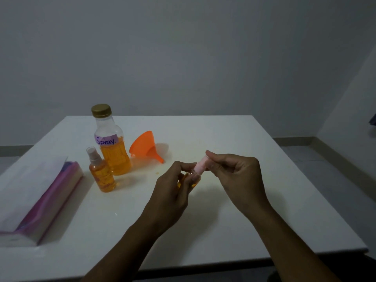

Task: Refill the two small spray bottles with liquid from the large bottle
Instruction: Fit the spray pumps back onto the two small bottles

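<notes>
- Both hands meet over the middle of the table: the left hand (179, 184) is wrapped around the body of a small spray bottle (192, 178), and the right hand (234, 171) pinches its pink spray top (201, 162) between thumb and fingertips, so each hand is closed on a part of the same bottle.
- Orange shows between the left fingers, so this bottle seems to hold liquid; whether the top is going on or coming off cannot be told.
- Further left stands the second small spray bottle (101, 171), upright, top on, orange nearly to the shoulder. It looks finished.
- Just behind it, touching or nearly so, is the large bottle (112, 143), labelled "Spray", gold cap on, roughly half full.
- Beside that lies an orange funnel (145, 146) on its side, spout towards the hands.
- My judgement: pouring is probably over and closing the held bottle is what remains.
- A pink-wrapped pack of tissues (42, 196) lies along the near left edge.
- White table (223, 231), smooth, with a small speck near the funnel.
- Beyond it, a plain grey wall (183, 58), dimly lit, and a strip of floor (335, 169) on the right.
</notes>
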`<state>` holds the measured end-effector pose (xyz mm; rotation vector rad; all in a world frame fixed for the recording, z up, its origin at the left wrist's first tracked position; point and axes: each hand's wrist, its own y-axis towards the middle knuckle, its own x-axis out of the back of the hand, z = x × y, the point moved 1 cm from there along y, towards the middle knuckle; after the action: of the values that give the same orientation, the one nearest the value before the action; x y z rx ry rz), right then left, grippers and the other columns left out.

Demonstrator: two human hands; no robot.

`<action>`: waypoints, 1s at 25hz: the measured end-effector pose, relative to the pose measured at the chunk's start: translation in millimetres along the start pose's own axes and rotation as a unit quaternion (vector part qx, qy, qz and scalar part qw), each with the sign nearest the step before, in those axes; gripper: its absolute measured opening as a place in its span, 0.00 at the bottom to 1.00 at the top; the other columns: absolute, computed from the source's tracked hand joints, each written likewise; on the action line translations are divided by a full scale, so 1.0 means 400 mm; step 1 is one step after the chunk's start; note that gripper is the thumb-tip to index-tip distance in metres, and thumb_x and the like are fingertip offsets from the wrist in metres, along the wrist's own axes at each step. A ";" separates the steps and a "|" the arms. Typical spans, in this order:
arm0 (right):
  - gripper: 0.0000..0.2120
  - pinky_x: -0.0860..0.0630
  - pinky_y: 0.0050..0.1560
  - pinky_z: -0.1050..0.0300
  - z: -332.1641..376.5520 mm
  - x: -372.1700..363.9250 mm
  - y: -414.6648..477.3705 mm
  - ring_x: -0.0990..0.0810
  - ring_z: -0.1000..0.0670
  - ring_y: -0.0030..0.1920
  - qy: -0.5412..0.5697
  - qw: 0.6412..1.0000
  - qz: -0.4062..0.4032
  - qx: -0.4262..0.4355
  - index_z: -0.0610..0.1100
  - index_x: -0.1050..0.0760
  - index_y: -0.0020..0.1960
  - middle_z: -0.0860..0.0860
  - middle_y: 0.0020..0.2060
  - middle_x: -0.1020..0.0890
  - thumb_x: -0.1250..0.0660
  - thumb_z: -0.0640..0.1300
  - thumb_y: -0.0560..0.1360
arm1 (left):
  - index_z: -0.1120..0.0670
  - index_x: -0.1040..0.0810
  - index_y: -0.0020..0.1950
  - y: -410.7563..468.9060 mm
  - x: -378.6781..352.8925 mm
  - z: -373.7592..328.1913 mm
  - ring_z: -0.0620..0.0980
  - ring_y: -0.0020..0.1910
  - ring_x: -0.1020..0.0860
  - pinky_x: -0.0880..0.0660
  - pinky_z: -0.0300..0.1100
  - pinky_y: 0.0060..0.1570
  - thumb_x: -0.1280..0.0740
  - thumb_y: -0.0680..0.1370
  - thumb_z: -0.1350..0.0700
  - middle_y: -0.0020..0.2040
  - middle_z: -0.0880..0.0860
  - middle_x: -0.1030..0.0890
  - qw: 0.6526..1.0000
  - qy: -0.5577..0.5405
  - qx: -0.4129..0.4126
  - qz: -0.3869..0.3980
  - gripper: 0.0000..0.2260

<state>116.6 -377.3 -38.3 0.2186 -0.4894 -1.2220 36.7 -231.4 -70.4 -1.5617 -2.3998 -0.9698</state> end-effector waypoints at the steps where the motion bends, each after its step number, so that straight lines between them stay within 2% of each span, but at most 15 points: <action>1: 0.13 0.19 0.57 0.58 -0.003 -0.002 -0.002 0.15 0.61 0.50 0.001 1.000 0.007 0.000 0.58 0.17 0.49 0.65 0.44 0.14 0.26 0.40 0.74 | 0.43 0.29 0.55 -0.002 0.007 0.002 0.39 0.47 0.22 0.21 0.39 0.41 0.38 0.77 0.47 0.50 0.32 0.25 1.000 0.005 -0.001 0.002 0.07; 2: 0.13 0.19 0.58 0.56 -0.006 -0.004 -0.004 0.15 0.60 0.52 0.005 1.000 0.022 -0.007 0.58 0.17 0.51 0.64 0.47 0.14 0.27 0.40 0.75 | 0.43 0.29 0.56 -0.003 0.015 0.003 0.40 0.48 0.22 0.20 0.40 0.41 0.38 0.77 0.47 0.50 0.33 0.24 1.000 0.006 0.001 0.002 0.09; 4: 0.15 0.19 0.59 0.53 -0.009 -0.015 -0.006 0.17 0.58 0.57 0.017 0.997 0.070 -0.027 0.55 0.19 0.61 0.61 0.54 0.15 0.30 0.41 0.77 | 0.44 0.29 0.61 -0.009 0.040 0.003 0.41 0.49 0.22 0.19 0.41 0.40 0.38 0.77 0.46 0.53 0.34 0.25 1.000 0.000 0.010 0.003 0.13; 6: 0.20 0.19 0.58 0.57 -0.012 -0.025 -0.013 0.16 0.58 0.56 0.020 0.994 0.101 -0.039 0.53 0.26 0.70 0.58 0.56 0.15 0.33 0.41 0.80 | 0.44 0.30 0.67 -0.021 0.074 0.004 0.41 0.52 0.23 0.19 0.39 0.42 0.39 0.77 0.45 0.57 0.36 0.26 1.000 0.010 0.014 0.003 0.18; 7: 0.20 0.19 0.56 0.59 -0.015 -0.029 -0.021 0.15 0.58 0.53 0.016 0.994 0.103 -0.041 0.52 0.27 0.71 0.57 0.54 0.14 0.34 0.41 0.80 | 0.45 0.30 0.68 -0.033 0.096 0.009 0.41 0.54 0.23 0.20 0.39 0.45 0.40 0.77 0.45 0.59 0.39 0.26 1.000 0.023 0.014 0.000 0.19; 9: 0.17 0.18 0.53 0.59 -0.029 -0.030 -0.044 0.14 0.59 0.49 -0.020 0.994 0.107 -0.032 0.50 0.25 0.68 0.57 0.50 0.13 0.34 0.40 0.80 | 0.46 0.27 0.62 -0.063 0.146 0.022 0.42 0.53 0.23 0.23 0.36 0.47 0.40 0.78 0.47 0.58 0.45 0.24 0.999 0.045 0.020 -0.020 0.14; 11: 0.14 0.18 0.54 0.60 -0.052 -0.040 -0.087 0.15 0.61 0.49 -0.084 0.985 0.152 -0.014 0.49 0.20 0.62 0.57 0.47 0.13 0.32 0.40 0.78 | 0.47 0.26 0.56 -0.100 0.213 0.039 0.40 0.51 0.22 0.25 0.31 0.45 0.39 0.79 0.50 0.54 0.47 0.22 0.994 0.077 0.045 -0.061 0.08; 15: 0.14 0.30 0.60 0.76 -0.101 -0.086 -0.194 0.22 0.66 0.61 -0.141 0.964 0.225 0.019 0.47 0.18 0.62 0.59 0.59 0.19 0.31 0.38 0.77 | 0.52 0.23 0.57 -0.160 0.324 0.091 0.37 0.46 0.22 0.28 0.30 0.40 0.36 0.77 0.50 0.50 0.48 0.20 0.973 0.137 0.123 -0.140 0.11; 17: 0.15 0.32 0.67 0.71 -0.125 -0.105 -0.218 0.28 0.67 0.67 -0.182 0.953 0.233 0.060 0.48 0.20 0.64 0.59 0.64 0.22 0.33 0.40 0.78 | 0.51 0.22 0.56 -0.175 0.350 0.110 0.39 0.47 0.21 0.25 0.35 0.41 0.35 0.75 0.46 0.50 0.47 0.19 0.969 0.131 0.140 -0.155 0.13; 19: 0.16 0.32 0.72 0.60 -0.143 -0.113 -0.225 0.29 0.60 0.71 -0.214 0.945 0.236 0.081 0.49 0.20 0.65 0.57 0.67 0.22 0.36 0.44 0.79 | 0.48 0.23 0.53 -0.181 0.354 0.115 0.41 0.48 0.21 0.25 0.35 0.41 0.34 0.74 0.45 0.49 0.46 0.20 0.969 0.124 0.140 -0.161 0.11; 22: 0.15 0.30 0.72 0.53 -0.154 -0.120 -0.225 0.28 0.56 0.71 -0.234 0.940 0.228 0.099 0.47 0.19 0.64 0.55 0.66 0.21 0.35 0.42 0.78 | 0.48 0.25 0.52 -0.184 0.348 0.112 0.40 0.47 0.22 0.26 0.30 0.39 0.30 0.74 0.49 0.50 0.46 0.22 0.966 0.130 0.145 -0.171 0.08; 25: 0.15 0.29 0.71 0.51 -0.156 -0.123 -0.223 0.27 0.55 0.71 -0.241 0.938 0.227 0.101 0.47 0.19 0.63 0.55 0.66 0.21 0.34 0.39 0.78 | 0.47 0.25 0.54 -0.186 0.352 0.119 0.40 0.49 0.22 0.20 0.39 0.45 0.30 0.74 0.45 0.51 0.44 0.22 0.967 0.120 0.159 -0.161 0.12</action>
<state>58.0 -367.4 -142.0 -0.0286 -1.0354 -0.7604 -80.7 -114.0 -81.4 -0.9109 -2.5203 -0.7184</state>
